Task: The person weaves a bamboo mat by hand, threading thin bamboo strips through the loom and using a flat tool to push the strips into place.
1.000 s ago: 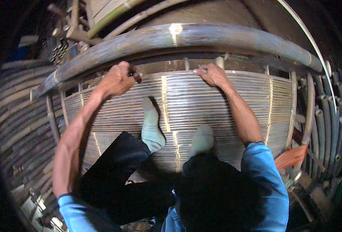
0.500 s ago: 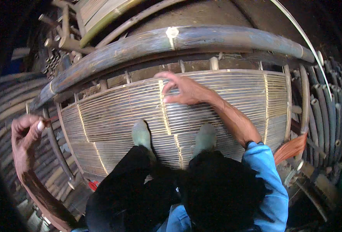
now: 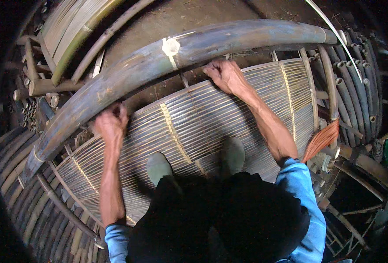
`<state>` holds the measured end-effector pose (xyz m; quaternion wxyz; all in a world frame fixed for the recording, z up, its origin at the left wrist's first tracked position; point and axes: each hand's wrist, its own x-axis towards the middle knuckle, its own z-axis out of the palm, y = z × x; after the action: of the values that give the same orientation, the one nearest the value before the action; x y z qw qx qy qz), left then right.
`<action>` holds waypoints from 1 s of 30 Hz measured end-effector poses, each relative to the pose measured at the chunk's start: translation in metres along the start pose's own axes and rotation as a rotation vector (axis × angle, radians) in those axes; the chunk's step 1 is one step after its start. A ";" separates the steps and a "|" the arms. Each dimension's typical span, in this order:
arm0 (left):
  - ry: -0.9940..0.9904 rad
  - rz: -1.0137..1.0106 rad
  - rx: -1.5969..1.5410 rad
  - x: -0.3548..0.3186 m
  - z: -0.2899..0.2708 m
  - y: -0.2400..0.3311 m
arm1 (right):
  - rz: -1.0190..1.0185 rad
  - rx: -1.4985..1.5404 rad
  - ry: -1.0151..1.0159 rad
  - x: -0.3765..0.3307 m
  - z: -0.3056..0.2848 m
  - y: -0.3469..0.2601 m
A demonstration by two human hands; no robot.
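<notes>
Spreading across the middle of my remote view is the slatted panel (image 3: 205,111); a thick pole (image 3: 211,41) runs just beyond its far edge; an orange bundle (image 3: 322,139) sits beside its right edge's near end; at the far edge, toward the left corner, the left hand (image 3: 110,123), blurred, has fingers partly curled; the right hand (image 3: 226,76) is there too, right of middle, fingers bent in; I cannot tell whether either grips anything; two socked feet (image 3: 159,166) rest on the panel.
</notes>
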<state>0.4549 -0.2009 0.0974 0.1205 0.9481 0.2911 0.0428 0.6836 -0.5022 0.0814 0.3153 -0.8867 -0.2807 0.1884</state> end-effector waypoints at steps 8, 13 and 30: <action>-0.276 0.093 -0.187 0.013 0.109 0.086 | -0.038 -0.020 -0.185 0.020 0.052 0.019; -0.687 0.144 -0.106 0.048 0.186 0.101 | -0.167 -0.262 -0.297 0.051 0.095 0.052; -0.158 0.471 -0.703 -0.031 0.048 0.131 | -0.013 0.306 -0.561 0.014 -0.001 -0.005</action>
<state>0.5076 -0.3332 0.0843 0.4452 0.8903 0.0244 0.0930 0.6930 -0.4901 0.0832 0.3565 -0.7406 -0.3308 0.4637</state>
